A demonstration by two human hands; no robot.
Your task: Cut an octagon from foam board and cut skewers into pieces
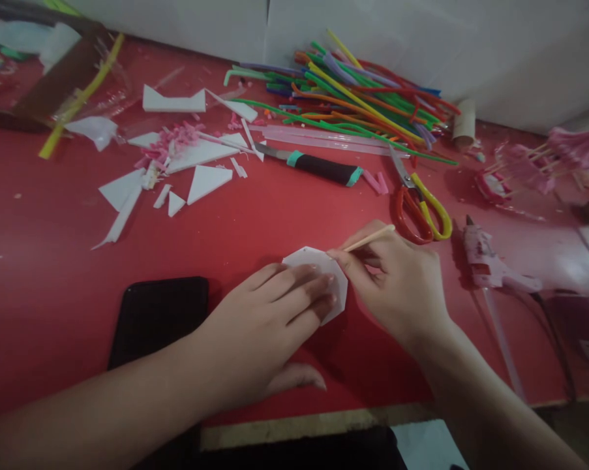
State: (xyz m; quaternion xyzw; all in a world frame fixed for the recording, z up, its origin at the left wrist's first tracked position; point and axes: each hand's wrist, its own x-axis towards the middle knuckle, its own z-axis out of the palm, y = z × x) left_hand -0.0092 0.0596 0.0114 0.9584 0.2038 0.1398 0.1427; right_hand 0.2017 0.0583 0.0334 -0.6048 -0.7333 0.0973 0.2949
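Note:
A white many-sided foam-like piece (pixel 340 287) lies on the red table near its front edge. My left hand (pixel 269 326) rests over it with fingers stretched out and apart, pressing on its face; the thumb is off to the side. In my right hand (pixel 396 281) a thin wooden stick (pixel 367 239) is pinched between thumb and fingers. The stick slants down to the upper right edge of the white piece; its lower tip is hidden by my fingertips. A small dark mark shows near the piece's top corner.
A black phone (pixel 160 313) lies left of my hands. Beyond are white offcuts (pixel 209 183), a craft knife (pixel 323 168), scissors (pixel 414 205) and a pile of pipe cleaners (pixel 362 91). To the right are a glue gun (pixel 490 258) and a pink stick-supported craft piece (pixel 533 163).

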